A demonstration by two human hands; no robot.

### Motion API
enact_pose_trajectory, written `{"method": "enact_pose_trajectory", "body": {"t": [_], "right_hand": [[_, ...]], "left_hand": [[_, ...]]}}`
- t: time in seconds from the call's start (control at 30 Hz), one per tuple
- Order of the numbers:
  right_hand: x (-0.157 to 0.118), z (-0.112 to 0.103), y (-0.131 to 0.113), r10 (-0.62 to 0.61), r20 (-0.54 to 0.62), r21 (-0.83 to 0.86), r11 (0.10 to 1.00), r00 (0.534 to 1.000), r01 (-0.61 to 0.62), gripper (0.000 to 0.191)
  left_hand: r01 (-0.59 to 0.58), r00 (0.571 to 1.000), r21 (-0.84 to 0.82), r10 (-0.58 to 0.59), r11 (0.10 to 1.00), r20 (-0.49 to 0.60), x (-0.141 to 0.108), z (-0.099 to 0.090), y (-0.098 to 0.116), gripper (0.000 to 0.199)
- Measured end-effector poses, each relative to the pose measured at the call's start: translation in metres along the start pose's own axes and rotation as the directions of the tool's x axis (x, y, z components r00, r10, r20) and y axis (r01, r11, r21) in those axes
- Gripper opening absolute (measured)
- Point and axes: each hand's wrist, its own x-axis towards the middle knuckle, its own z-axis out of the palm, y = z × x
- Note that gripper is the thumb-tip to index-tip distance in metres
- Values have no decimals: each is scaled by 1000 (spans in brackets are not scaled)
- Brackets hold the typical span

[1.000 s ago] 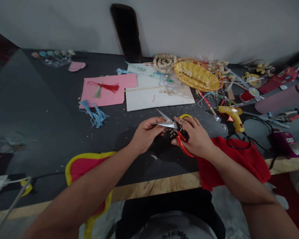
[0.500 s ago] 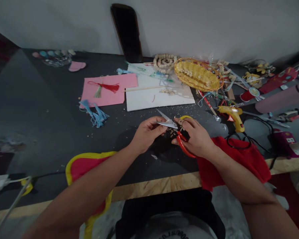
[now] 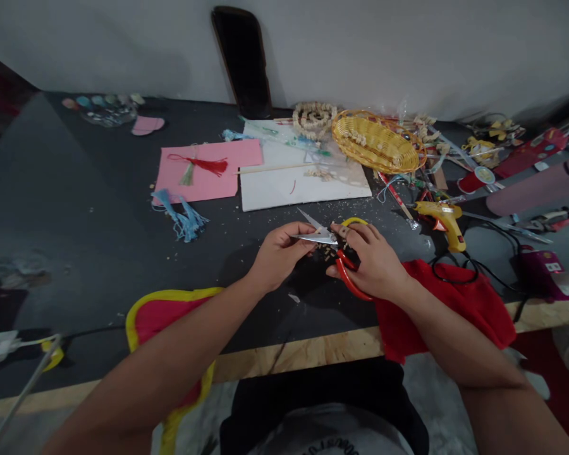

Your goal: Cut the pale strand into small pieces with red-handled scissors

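My right hand [image 3: 372, 262] is wrapped round the handles of a pair of scissors [image 3: 348, 278], red on the near side and yellow on the far side. The blades are parted and point left, towards my left hand [image 3: 279, 256]. The fingers of my left hand are pinched together right at the blades; what they hold is small and partly hidden, so I cannot make it out. Under the scissors, several small pale snippets lie scattered on the dark table [image 3: 208, 272]. A white board [image 3: 265, 193] lies just beyond the hands.
A wicker basket [image 3: 379, 142] with beige pieces stands behind the board. On the pink sheet [image 3: 218, 183] lies a red tassel [image 3: 211, 166], with blue tassels [image 3: 183, 218] beside it. To the right are a yellow glue gun [image 3: 440, 221] and a red cloth [image 3: 450, 303]. A phone [image 3: 244, 63] leans on the wall.
The scissor blades sit very slightly differently against my left fingertips. Both hands otherwise keep their place, and the things on the table have not moved.
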Motion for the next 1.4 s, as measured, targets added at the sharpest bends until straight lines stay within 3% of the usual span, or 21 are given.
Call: {"method": "enact_pose_trajectory", "body": {"t": [1.4], "right_hand": [[0,0,-2,-69,-61,17,997,996,70,65]], "left_hand": [[-99,995,42,98,994,33,0,-2,-1,23]]}}
